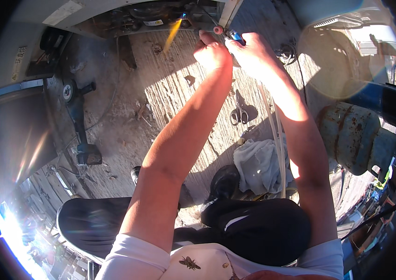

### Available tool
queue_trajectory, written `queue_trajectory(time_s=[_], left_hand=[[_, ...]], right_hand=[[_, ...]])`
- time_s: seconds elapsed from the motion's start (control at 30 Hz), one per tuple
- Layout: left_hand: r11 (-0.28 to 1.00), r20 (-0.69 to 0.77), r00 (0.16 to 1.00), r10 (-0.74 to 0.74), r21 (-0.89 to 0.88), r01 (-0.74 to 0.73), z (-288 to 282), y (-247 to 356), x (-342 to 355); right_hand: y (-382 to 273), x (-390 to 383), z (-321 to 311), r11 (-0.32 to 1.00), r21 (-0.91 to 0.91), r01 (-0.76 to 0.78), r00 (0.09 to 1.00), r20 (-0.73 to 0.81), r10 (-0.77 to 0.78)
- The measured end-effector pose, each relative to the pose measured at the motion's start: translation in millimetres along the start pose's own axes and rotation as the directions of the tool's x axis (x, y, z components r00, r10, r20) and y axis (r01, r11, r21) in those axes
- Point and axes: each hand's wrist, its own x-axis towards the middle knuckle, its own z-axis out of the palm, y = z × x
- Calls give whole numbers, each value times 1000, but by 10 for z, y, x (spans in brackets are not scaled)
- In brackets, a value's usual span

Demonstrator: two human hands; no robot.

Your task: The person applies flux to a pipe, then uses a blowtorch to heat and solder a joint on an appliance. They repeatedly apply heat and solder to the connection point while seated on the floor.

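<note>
My right hand (254,49) is closed round a gas torch (236,36) with a blue part and a red knob (218,30). Pale twin hoses (275,133) trail from it past my right forearm. Beside it, my left hand (213,55) is curled into a fist, thumb and finger pinched together. Whatever it grips is hidden. Up and to the left of my hands, a bright orange flame-like streak (173,35) runs from a small blue glow at the open base of a metal cabinet (156,22), where dark pipework shows.
Black-handled scissors (239,116) and a whitish rag (259,165) lie on the worn boards below my hands. A cordless angle grinder (79,119) lies left. On the right lies a rusty blue-green gas cylinder (349,135). A coiled dark cable (287,53) sits beyond my right wrist.
</note>
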Motion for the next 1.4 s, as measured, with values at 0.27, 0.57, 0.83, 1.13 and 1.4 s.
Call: queue_trajectory(time_s=[0.27, 0.57, 0.83, 1.13, 1.4], left_hand=[[999, -11, 999, 42, 0, -42, -19, -30, -3], [999, -1, 1000, -17, -32, 17, -3, -44, 34], [999, 10, 1000, 26, -20, -26, -12, 0, -33], [1000, 0, 1000, 6, -7, -6, -22, -92, 40], [1000, 11, 1000, -4, 8, 4, -9, -65, 19]], right_hand=[[-76, -51, -34, 1000, -16, -2, 1000, -1, 2], [29, 29, 34, 1000, -7, 7, 999, -35, -7], [-33, -12, -13, 1000, -26, -11, 1000, -16, 10], [-8, 6, -2, 999, -23, 25, 1000, -10, -25], [-11, 6, -31, 999, -40, -26, 1000, 2, 26]])
